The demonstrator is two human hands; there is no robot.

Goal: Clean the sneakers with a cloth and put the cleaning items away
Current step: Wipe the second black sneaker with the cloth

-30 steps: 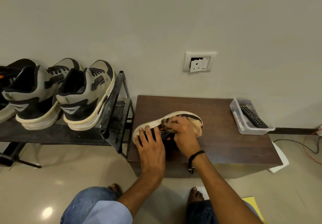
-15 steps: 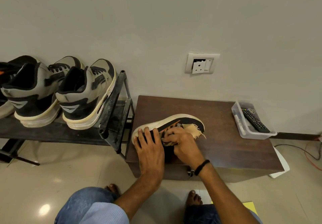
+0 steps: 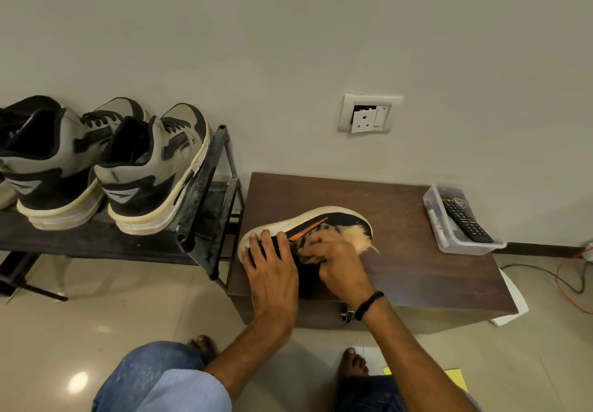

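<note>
Cloth (image 3: 356,239) half under right hand (image 3: 337,265) (blurred)

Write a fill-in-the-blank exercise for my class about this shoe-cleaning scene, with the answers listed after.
1. The right hand rubs the black sneaker with a ____.
2. The ____ lies on that sneaker with fingers spread, steadying it on the table.
3. The stripe on the sneaker's side is ____.
4. The clear box holds a black ____ control.
Answers: cloth; left hand; orange; remote.
</note>
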